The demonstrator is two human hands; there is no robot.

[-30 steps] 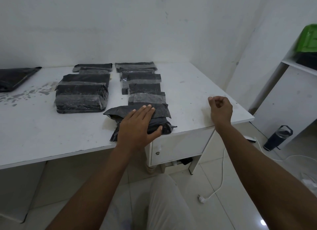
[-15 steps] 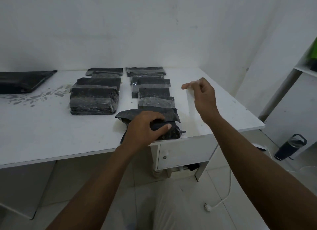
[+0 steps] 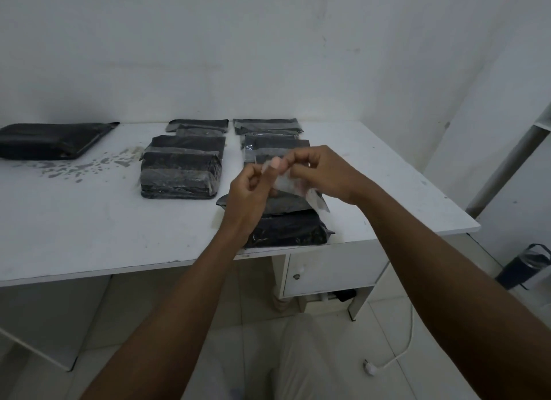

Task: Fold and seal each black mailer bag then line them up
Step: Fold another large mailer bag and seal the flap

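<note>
A black mailer bag (image 3: 287,228) lies at the near edge of the white table (image 3: 89,229), its flap folded up toward me. Both hands meet just above it. My left hand (image 3: 253,190) and my right hand (image 3: 323,173) pinch a clear strip of tape (image 3: 286,182) between their fingertips, held over the bag's flap. Behind the hands, sealed black bags lie in two columns: a left column (image 3: 182,167) and a right column (image 3: 268,137), partly hidden by my hands.
One larger black bag (image 3: 50,140) lies at the far left of the table beside grey stains (image 3: 89,167). A drawer unit (image 3: 328,271) sits under the table. A dark bottle (image 3: 524,265) and a white cable with plug (image 3: 387,361) are on the floor at right.
My left hand lifted off the bag and my right hand came in from the right; both now hold the clear tape strip above the bag's flap.
</note>
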